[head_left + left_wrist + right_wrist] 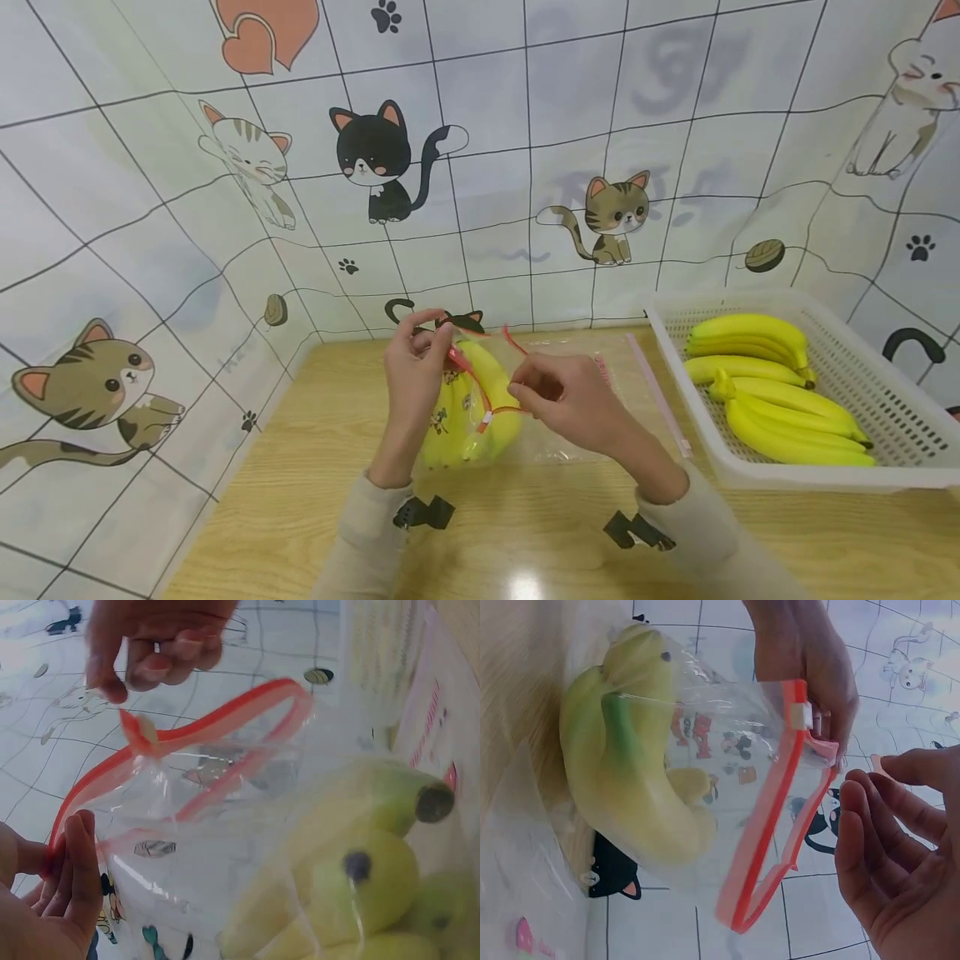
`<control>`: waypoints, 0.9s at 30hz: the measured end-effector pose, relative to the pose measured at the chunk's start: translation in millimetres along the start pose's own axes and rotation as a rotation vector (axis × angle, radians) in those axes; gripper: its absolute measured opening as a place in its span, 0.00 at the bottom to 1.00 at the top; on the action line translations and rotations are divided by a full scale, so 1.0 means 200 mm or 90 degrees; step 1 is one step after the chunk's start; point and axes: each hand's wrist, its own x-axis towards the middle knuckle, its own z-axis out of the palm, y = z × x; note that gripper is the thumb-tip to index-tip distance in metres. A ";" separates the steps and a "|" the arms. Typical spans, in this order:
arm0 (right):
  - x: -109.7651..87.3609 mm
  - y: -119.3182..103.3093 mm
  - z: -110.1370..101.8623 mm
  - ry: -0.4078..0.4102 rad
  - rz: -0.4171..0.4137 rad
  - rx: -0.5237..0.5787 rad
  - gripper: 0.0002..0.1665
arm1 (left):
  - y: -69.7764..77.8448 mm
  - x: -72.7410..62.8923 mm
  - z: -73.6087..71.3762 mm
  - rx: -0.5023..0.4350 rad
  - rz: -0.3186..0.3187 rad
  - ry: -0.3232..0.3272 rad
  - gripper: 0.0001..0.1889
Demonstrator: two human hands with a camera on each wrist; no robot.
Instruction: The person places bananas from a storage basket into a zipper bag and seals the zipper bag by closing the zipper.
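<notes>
Left hand (415,367) pinches the bag (739,796), right hand (576,402) hovering near, loosely curled.

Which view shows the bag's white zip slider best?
The right wrist view: the white slider stands out against the red strip, large and unobstructed. The head view shows it small; the left wrist view shows only a blurred pale piece, probably the slider.

Transparent zip bag (735,787), printed with small cartoon figures, standing at the middle of the wooden tabletop (333,392) with its mouth upward and gaping. The red zip band (766,817) is parted; its white slider (801,716) sits on the near edge. Bananas (634,757), curved, yellow with green tinges and dark tips, lie clustered in the bag's bottom.
</notes>
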 end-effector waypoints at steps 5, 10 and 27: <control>0.00 -0.01 -0.02 -0.014 0.002 -0.063 0.08 | 0.02 0.00 -0.01 -0.100 -0.030 0.004 0.17; 0.02 0.00 -0.06 -0.053 0.081 -0.126 0.12 | 0.05 -0.01 0.00 -0.157 -0.038 0.001 0.17; 0.06 0.05 -0.13 -0.041 0.208 -0.080 0.14 | 0.16 -0.13 0.10 -0.330 -0.078 0.008 0.19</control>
